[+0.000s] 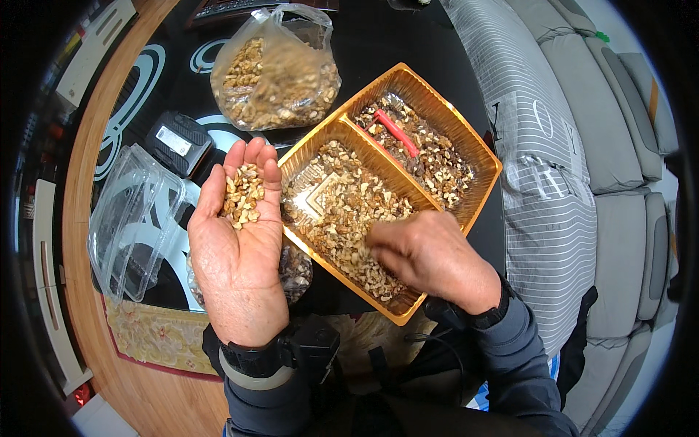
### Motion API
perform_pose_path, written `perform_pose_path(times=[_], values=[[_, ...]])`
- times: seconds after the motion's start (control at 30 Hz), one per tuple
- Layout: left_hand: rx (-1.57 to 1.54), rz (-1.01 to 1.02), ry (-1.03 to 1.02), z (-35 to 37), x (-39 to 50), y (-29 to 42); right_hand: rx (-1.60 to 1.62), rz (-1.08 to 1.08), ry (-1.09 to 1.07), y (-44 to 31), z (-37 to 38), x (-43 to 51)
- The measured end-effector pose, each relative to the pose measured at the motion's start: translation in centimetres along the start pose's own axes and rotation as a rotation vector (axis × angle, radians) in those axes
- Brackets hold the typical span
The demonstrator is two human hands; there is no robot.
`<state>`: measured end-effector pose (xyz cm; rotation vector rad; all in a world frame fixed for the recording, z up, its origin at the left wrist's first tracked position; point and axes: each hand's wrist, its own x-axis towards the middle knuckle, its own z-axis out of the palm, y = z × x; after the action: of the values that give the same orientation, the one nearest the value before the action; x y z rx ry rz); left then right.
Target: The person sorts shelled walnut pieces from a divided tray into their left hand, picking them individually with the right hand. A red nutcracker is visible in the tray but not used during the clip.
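Note:
My left hand (240, 235) is palm up and cupped around a small heap of shelled walnut pieces (242, 194). It is beside the left edge of a gold plastic tray (360, 284) with two compartments. The nearer compartment holds a spread of loose walnut pieces (349, 207), with part of its bottom bare. Over that compartment my right hand (431, 254) bends its fingers down among the pieces. Motion blurs its fingertips, so whether they pinch anything is hidden. Darker walnut bits (445, 164) fill the farther compartment, with a red-handled tool (397, 133) lying on top.
A clear plastic bag of walnut kernels (278, 82) stands behind the tray. Left of my hand are a clear plastic clamshell container (134, 224) and a black box-shaped object (179, 143). Another filled bag (295, 276) lies partly under my left wrist. A covered sofa (546, 180) borders the black table (415, 43).

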<state>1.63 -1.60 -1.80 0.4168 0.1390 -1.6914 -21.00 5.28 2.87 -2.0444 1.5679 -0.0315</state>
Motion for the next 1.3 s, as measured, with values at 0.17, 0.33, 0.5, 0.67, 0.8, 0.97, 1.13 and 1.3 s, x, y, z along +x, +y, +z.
perform_pose_path(times=[0.17,0.33,0.5,0.67,0.8,0.97,1.13,1.3], values=[[0.0,-0.01,0.016,0.0,-0.1,0.1,0.08,-0.063,0.305,1.1,0.4,0.0],[0.0,-0.017,0.006,-0.1,0.0,0.2,0.084,-0.127,0.201,0.5,1.1,-0.1],[-0.04,-0.028,-0.005,-0.2,0.0,0.2,-0.013,-0.138,0.198,-0.4,2.1,0.6],[-0.021,-0.044,-0.018,-0.3,0.2,0.3,0.145,-0.019,0.298,0.8,0.8,0.3],[-0.024,-0.035,-0.007,-0.3,0.2,0.2,0.044,-0.014,0.399,0.8,0.7,0.2],[-0.012,-0.022,0.003,-0.2,0.1,0.1,0.012,-0.168,0.157,-0.4,1.8,0.5],[-0.027,-0.031,-0.002,-0.2,0.2,0.2,-0.199,-0.074,0.035,-0.5,1.6,0.4],[-0.016,-0.028,0.006,-0.1,0.1,0.1,-0.012,0.03,0.385,0.7,0.2,-0.1]])
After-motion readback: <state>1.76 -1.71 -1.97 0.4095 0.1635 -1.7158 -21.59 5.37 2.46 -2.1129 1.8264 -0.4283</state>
